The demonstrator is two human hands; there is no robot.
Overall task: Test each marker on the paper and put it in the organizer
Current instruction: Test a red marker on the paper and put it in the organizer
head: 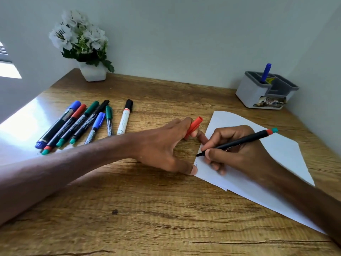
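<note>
Both hands low, close together
Right hand (238, 152) curled in a writing grip, fingertips pinched; left hand (166, 145) palm down, fingers spread, forearm stretched across from the left

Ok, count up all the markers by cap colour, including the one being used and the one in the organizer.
Blue markers: 3 (one stands in the organizer)
Red markers: 2 (one uncapped in the right hand, its cap in the left hand)
Green markers: 2
Black markers: 2
Total: 9
</note>
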